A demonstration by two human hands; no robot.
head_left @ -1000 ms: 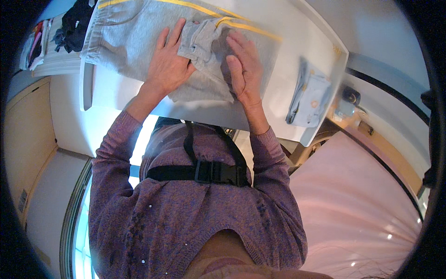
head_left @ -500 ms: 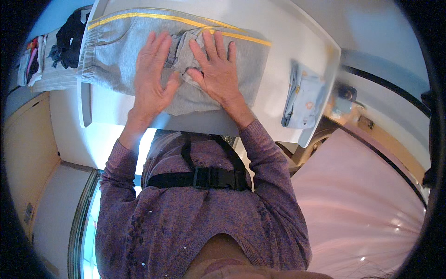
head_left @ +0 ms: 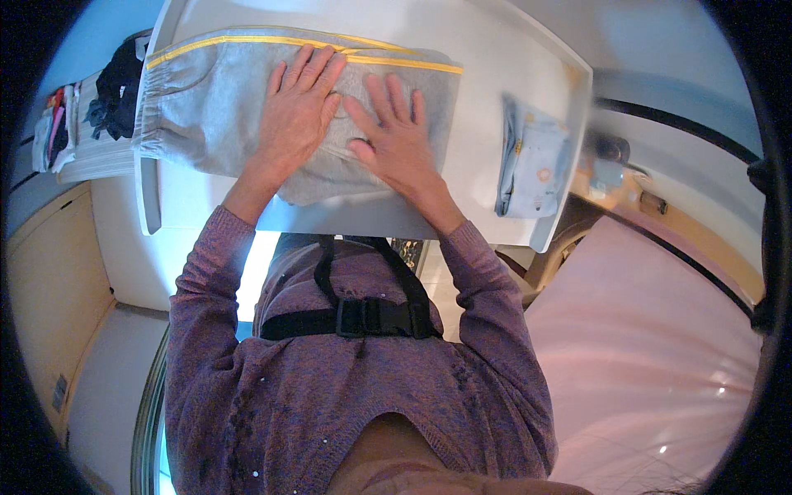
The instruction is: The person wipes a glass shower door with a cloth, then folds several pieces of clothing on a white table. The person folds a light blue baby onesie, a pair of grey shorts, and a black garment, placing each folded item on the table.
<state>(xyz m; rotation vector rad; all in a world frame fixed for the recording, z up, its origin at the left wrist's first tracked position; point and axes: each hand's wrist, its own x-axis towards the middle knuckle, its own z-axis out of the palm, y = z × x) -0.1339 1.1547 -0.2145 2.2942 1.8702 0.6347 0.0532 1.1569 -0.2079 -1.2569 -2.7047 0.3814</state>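
A pair of grey sweatpants with yellow side stripes lies flattened and doubled over on a white table. Its gathered cuff end points left, and the striped edge runs along the far side. My left hand rests palm down on the middle of the cloth, its fingertips reaching the yellow stripe. Just to the right, my right hand is spread over the same cloth, thumb toward the left hand. Nothing is held in either hand.
A folded light-blue garment lies at the table's right. Black cloth and other clothes are piled beyond the left edge. Raised rims border the table. A pink-covered surface is at the lower right.
My left hand has slid right and slightly farther away along the cloth. The bunched grey fabric between my hands now lies smoother. My right hand has shifted slightly right and nearer.
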